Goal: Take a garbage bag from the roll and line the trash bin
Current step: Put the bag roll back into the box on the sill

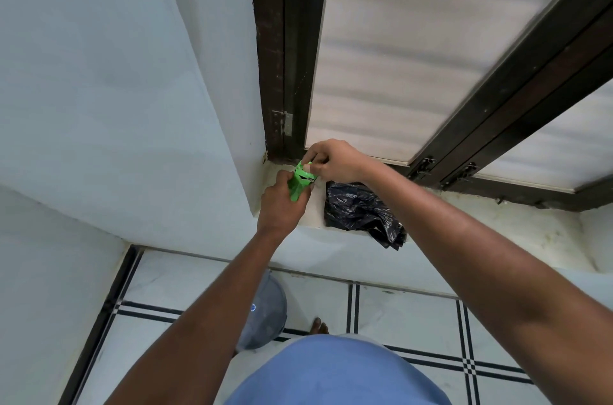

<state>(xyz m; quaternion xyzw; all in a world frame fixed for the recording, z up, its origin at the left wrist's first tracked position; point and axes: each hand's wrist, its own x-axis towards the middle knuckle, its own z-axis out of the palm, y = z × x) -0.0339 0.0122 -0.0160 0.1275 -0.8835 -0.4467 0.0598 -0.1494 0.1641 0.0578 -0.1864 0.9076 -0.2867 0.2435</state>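
Both hands meet at mid-frame, just above the window ledge (497, 222). Left hand (282, 202) is curled round a bright green garbage bag roll (298, 184), gripping it from below w/ the green plastic sticking out past the knuckles. Right hand (331, 161) comes in from the right of frame, fingers bent, pinching the top end of the green plastic betw. thumb & fingertips. Can't tell if a bag is torn free of the roll or not.

Just right of the hands, a crumpled black plastic bag (361, 212) lies on the ledge, one corner hanging over the front edge. Behind it, dark window frame (285, 56) w/ frosted glass fills the upper right of frame.

Lower centre-left: grey trash bin (268, 315) stands on the tiled floor (414, 321), partly hidden by the left forearm; can't see its inside. Bare toes show beside it; blue shirt at bottom centre.
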